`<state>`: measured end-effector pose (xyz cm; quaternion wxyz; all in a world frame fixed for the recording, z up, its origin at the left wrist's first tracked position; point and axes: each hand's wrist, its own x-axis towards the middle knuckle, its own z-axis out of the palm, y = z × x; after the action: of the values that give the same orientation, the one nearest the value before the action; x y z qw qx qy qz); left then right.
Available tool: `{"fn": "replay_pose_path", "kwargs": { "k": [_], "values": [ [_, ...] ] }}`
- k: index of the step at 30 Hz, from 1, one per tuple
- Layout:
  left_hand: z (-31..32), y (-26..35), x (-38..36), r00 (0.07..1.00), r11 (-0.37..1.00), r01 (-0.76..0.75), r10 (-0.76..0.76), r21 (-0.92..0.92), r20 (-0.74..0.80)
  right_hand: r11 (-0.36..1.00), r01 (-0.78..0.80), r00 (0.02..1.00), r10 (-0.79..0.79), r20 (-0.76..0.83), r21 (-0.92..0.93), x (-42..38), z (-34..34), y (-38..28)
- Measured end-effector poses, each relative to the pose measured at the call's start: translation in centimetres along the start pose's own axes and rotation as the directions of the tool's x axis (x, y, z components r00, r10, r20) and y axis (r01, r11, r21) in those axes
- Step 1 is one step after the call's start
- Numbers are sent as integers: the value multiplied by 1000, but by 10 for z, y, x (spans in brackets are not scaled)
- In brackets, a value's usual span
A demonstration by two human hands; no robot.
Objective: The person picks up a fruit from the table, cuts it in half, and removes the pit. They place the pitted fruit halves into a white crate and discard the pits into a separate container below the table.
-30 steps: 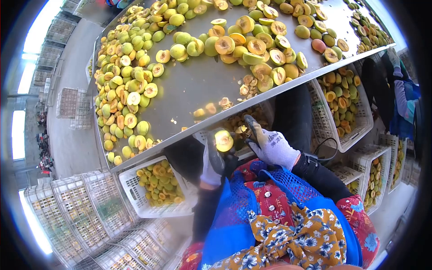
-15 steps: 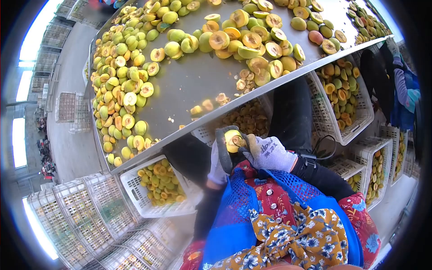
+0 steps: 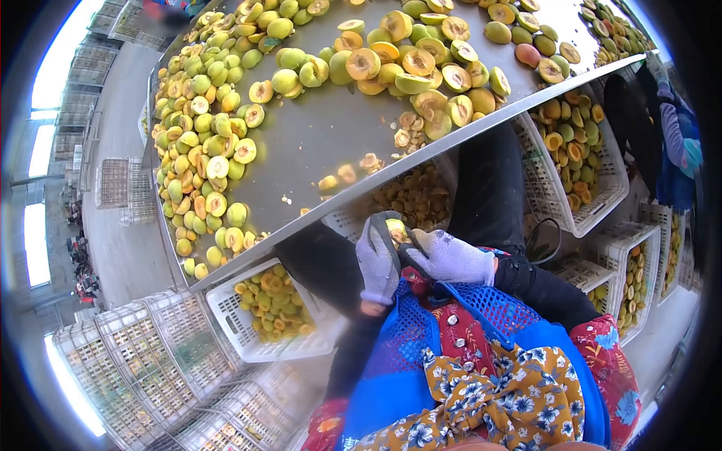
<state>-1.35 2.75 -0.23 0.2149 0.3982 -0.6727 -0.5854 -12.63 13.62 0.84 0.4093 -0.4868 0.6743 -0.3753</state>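
Observation:
My left hand (image 3: 377,255), in a pale lilac glove with dark grey palm and fingers, is closed around a halved peach (image 3: 396,231) with its yellow cut face partly showing. My right hand (image 3: 456,258), gloved alike, is closed against the right side of that fruit. Whatever its fingers grip is hidden. Both hands are in front of my blue apron, over a crate of cut pieces (image 3: 416,197) below the table edge. On the metal table (image 3: 301,161) beyond lie many whole and halved yellow-green peaches (image 3: 362,65), some with stones in them.
A white crate of fruit halves (image 3: 218,304) stands to my left, another crate (image 3: 575,222) to my right. Stacked crates (image 3: 143,353) fill the lower left. The table's raised metal rim (image 3: 421,156) runs diagonally ahead. A co-worker in blue (image 3: 677,161) is at the far right.
My left hand has turned, so the peach's cut face shows less and the back of the glove more. My right hand has moved slightly, pressing closer over the fruit.

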Motion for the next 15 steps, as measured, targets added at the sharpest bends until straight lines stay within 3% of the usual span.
{"fn": "replay_pose_path", "kwargs": {
  "k": [2,3,5,6,7,10,11,12,14,15],
  "values": [
    [1,-7,0,998,998,-55,55,-21,15,957,125,991,-131,9,262,1,5,12],
    [2,-8,0,996,996,-83,84,-33,20,830,-46,987,-47,151,555,1,-5,5],
    [2,-7,3,994,988,-76,85,-133,65,347,-402,914,91,396,847,-2,-20,-8],
    [2,-7,4,993,981,-69,86,-181,87,51,-514,855,107,507,856,-4,-22,-11],
    [2,-7,5,991,966,-55,85,-251,108,-182,-547,829,16,559,817,-6,-13,2],
    [7,-11,10,984,870,47,45,-490,173,-560,-654,751,-404,522,508,4,4,23],
    [8,-15,13,979,804,116,6,-583,203,-606,-696,714,-520,469,387,5,8,27],
    [9,-20,15,971,723,183,-29,-666,236,-521,-647,763,-445,469,558,2,3,17],
    [12,-45,17,973,630,221,-191,-745,128,-260,-506,851,-307,427,822,-10,-29,-26],
    [-5,-49,14,993,878,75,-22,-473,116,-136,-429,888,-247,389,893,-15,-46,-49]
  ]
}}
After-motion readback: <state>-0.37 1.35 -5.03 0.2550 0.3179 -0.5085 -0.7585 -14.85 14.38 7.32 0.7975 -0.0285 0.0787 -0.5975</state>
